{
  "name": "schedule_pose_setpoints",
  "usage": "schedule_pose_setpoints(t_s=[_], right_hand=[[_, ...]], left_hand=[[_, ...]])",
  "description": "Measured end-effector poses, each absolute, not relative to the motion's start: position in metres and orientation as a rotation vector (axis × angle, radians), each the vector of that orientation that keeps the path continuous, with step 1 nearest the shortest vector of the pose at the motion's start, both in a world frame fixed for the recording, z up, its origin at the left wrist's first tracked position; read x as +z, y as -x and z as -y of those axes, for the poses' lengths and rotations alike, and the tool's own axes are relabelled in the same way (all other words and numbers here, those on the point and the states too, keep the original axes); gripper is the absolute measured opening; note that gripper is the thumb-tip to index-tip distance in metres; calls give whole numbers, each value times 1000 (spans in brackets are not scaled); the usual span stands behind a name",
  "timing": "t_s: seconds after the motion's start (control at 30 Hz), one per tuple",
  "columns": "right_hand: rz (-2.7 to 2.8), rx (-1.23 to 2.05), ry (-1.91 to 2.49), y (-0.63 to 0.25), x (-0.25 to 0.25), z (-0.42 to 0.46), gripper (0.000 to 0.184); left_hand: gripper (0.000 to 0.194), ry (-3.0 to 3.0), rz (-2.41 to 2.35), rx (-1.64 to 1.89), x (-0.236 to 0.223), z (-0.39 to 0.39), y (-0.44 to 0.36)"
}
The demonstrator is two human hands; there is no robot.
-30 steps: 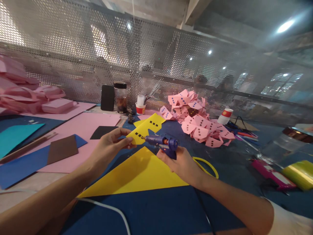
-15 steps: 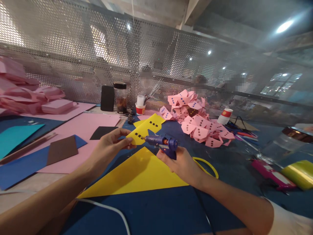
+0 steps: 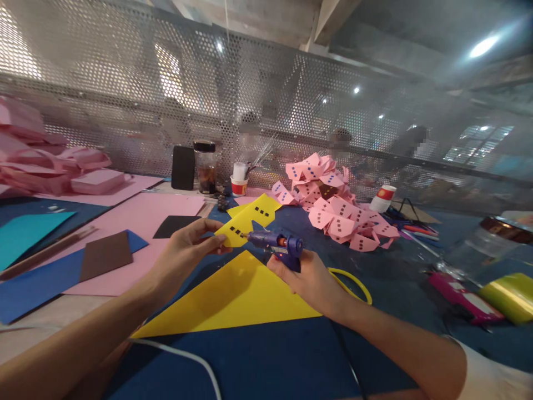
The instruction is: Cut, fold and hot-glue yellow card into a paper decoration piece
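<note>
My left hand (image 3: 195, 244) pinches the near left end of a yellow cut-out piece (image 3: 245, 219), which bears two short rows of small dark squares. Wrapped around the handle of a blue hot glue gun (image 3: 277, 244) is my right hand (image 3: 310, 280). The gun's nozzle points left and meets the yellow piece by the lower row of squares; whether glue is coming out is too small to tell. Below both hands a large yellow sheet (image 3: 237, 300) lies on the dark blue table surface. A yellow loop (image 3: 353, 280) rests beside my right wrist.
Folded pink pieces with small squares (image 3: 333, 205) are heaped at the back right. Pink sheets (image 3: 137, 222) and a brown piece (image 3: 106, 255) lie left. A lidded jar (image 3: 205, 166) and a red-and-white cup (image 3: 239, 185) stand behind. A white cable (image 3: 179, 353) crosses the front.
</note>
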State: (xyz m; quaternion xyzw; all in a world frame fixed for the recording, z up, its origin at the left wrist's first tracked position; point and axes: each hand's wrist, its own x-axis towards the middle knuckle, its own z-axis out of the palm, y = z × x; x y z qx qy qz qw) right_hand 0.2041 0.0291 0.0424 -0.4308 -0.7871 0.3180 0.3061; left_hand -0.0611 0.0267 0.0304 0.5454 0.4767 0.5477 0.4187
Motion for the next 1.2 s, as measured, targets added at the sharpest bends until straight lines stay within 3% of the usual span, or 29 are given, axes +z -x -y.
schedule_pose_setpoints(t_s=[0.57, 0.77, 1.03, 1.2], right_hand=[[1941, 823, 1034, -212, 60, -22, 35], [1906, 447, 1013, -254, 62, -15, 30], [2079, -308, 1532, -336, 42, 22, 29], [2118, -451, 1633, -359, 23, 34, 33]], left_hand=[[32, -1385, -1223, 1387, 26, -35, 72], [41, -1354, -1228, 1399, 22, -44, 79], [42, -1383, -1260, 1357, 25, -39, 70], [48, -1431, -1289, 1348, 31, -34, 62]])
